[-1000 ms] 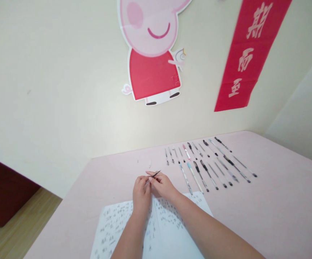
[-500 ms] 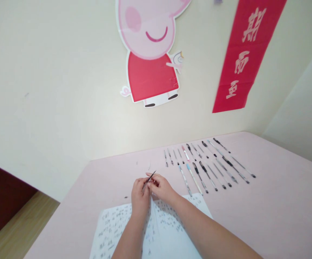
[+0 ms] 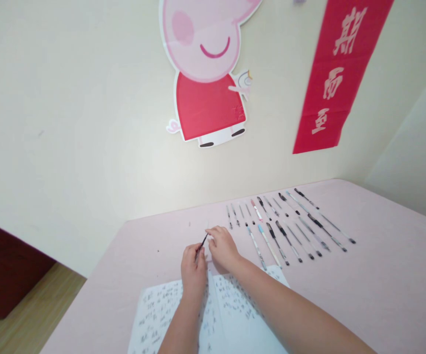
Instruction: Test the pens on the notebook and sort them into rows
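Note:
My left hand (image 3: 194, 268) is closed around a slim dark pen (image 3: 203, 242), which tilts up with its thin dark end pointing away to the right. My right hand (image 3: 223, 246) is just right of it, fingers stretched out towards the pen's upper end. Whether the fingertips touch the pen cannot be made out. A faint whitish sliver shows just beyond those fingertips, partly hidden. Both forearms lie over an open notebook (image 3: 253, 334) with handwritten pages.
Two slanting rows of pens and refills, including a black-grip pen (image 3: 277, 243) and a light-blue pen (image 3: 269, 246), lie to the right on the pink table (image 3: 382, 275). A small dark speck (image 3: 158, 250) is at left. Behind stands a wall with a cartoon pig sticker (image 3: 209, 105) and red banner (image 3: 342, 73).
My right hand has moved away from my left hand, slightly forward and right. The pen stays in my left hand. The dark speck at left shows in a different spot, further left and back.

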Tool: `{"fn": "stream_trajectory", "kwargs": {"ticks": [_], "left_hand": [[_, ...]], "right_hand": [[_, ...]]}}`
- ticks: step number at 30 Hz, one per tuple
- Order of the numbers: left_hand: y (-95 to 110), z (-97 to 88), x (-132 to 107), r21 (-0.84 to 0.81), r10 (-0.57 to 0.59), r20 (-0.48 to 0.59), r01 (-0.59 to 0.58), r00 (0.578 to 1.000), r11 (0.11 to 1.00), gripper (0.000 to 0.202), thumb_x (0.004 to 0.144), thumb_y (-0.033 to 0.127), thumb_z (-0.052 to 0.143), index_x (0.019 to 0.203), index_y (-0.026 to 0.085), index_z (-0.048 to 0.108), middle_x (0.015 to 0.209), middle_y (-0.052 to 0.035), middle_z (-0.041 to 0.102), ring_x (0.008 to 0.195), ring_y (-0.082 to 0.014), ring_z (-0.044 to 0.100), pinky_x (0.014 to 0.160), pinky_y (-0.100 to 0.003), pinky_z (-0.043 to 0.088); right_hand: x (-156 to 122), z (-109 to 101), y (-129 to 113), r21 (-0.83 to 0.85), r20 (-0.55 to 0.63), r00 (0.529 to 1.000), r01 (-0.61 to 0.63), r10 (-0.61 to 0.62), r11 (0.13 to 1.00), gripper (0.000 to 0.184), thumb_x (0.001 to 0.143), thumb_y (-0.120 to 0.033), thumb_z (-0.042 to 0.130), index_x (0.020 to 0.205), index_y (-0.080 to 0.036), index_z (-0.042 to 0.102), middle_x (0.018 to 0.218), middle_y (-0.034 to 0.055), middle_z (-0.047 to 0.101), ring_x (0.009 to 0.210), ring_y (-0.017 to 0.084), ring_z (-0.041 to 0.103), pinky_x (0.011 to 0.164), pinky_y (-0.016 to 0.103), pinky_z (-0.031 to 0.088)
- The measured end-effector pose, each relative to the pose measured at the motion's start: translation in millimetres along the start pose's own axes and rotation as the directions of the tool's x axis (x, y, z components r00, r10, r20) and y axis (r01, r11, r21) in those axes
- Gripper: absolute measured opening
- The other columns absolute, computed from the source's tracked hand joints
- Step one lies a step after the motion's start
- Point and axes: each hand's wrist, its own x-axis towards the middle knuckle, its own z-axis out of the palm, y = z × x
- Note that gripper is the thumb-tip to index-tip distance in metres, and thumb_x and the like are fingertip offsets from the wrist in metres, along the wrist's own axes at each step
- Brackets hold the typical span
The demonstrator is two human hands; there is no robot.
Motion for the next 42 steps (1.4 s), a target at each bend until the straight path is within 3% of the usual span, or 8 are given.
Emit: {"fn": "stream_trajectory", "kwargs": {"ticks": [5,8,13,24,29,33,37,42], "left_hand": [[2,-1.3,0,0.010,-0.012,-0.005,0.012,1.000,1.000,0.021,0.085,0.033,0.045,0.088,0.018,0.059,0.083,-0.0055,0.061,0.081,-0.0193,0.057,0.075,-0.034,0.047],[3,-2.2,0,0.006,-0.019,-0.006,0.019,1.000,1.000,0.020,0.085,0.034,0.045,0.087,0.018,0.058,0.083,-0.0054,0.060,0.081,-0.0195,0.056,0.074,-0.034,0.047],[5,-3.2,0,0.011,-0.029,-0.041,0.029,0.999,1.000,0.020,0.085,0.034,0.045,0.087,0.019,0.058,0.083,-0.0047,0.060,0.079,-0.0191,0.056,0.073,-0.034,0.047],[6,-3.2,0,0.036,-0.014,-0.056,0.016,0.998,0.999,0.017,0.086,0.030,0.045,0.088,0.018,0.056,0.083,-0.0046,0.060,0.080,-0.0182,0.056,0.074,-0.032,0.046],[2,-2.4,-1,0.033,-0.025,-0.054,0.027,0.998,0.999,0.016,0.085,0.030,0.045,0.089,0.019,0.056,0.085,-0.0049,0.061,0.083,-0.0188,0.056,0.077,-0.034,0.046],[1,-1.5,-1,0.022,-0.027,-0.051,0.028,0.998,0.999,0.017,0.085,0.032,0.046,0.089,0.019,0.056,0.085,-0.0048,0.060,0.082,-0.0191,0.056,0.077,-0.034,0.046],[3,-1.7,-1,0.019,-0.040,-0.049,0.041,0.998,0.999,0.019,0.085,0.034,0.046,0.087,0.019,0.057,0.083,-0.0046,0.060,0.080,-0.0191,0.056,0.074,-0.033,0.046],[8,-3.4,0,0.028,-0.038,-0.048,0.039,0.998,0.999,0.020,0.084,0.034,0.045,0.085,0.018,0.057,0.083,-0.0051,0.060,0.080,-0.0193,0.056,0.073,-0.033,0.046]], "right_hand": [[21,8,-6,-0.225,0.173,0.970,0.205,-0.168,0.952,0.036,0.077,-0.012,0.052,0.111,-0.013,0.063,0.115,0.0113,0.061,0.113,0.022,0.046,0.102,0.034,0.031],[36,15,-10,-0.299,0.291,0.937,0.283,-0.195,0.911,0.036,0.082,-0.021,0.052,0.116,-0.012,0.061,0.125,0.0138,0.056,0.123,0.026,0.039,0.105,0.039,0.026],[56,29,-7,-0.368,0.412,0.890,0.358,-0.195,0.858,0.037,0.086,-0.027,0.048,0.120,-0.016,0.058,0.132,0.0101,0.051,0.130,0.028,0.031,0.108,0.043,0.020],[72,60,3,-0.382,0.497,0.862,0.319,-0.098,0.867,0.047,0.089,-0.037,0.045,0.133,-0.022,0.046,0.141,0.0119,0.041,0.135,0.026,0.023,0.109,0.045,0.013],[75,68,3,-0.398,0.502,0.852,0.378,-0.146,0.836,0.045,0.087,-0.038,0.047,0.125,-0.014,0.054,0.136,0.0106,0.047,0.135,0.026,0.025,0.111,0.044,0.011],[74,65,2,-0.441,0.490,0.841,0.467,-0.230,0.767,0.035,0.085,-0.035,0.051,0.110,-0.013,0.063,0.123,0.0099,0.059,0.130,0.024,0.033,0.112,0.040,0.013],[61,48,-2,-0.444,0.495,0.807,0.553,-0.322,0.705,0.023,0.085,-0.025,0.051,0.094,-0.014,0.068,0.105,0.0104,0.066,0.119,0.023,0.044,0.111,0.038,0.016],[34,23,-7,-0.379,0.447,0.795,0.583,-0.410,0.718,0.018,0.081,-0.024,0.054,0.082,-0.014,0.069,0.088,0.0096,0.066,0.096,0.022,0.053,0.110,0.038,0.017]]}}
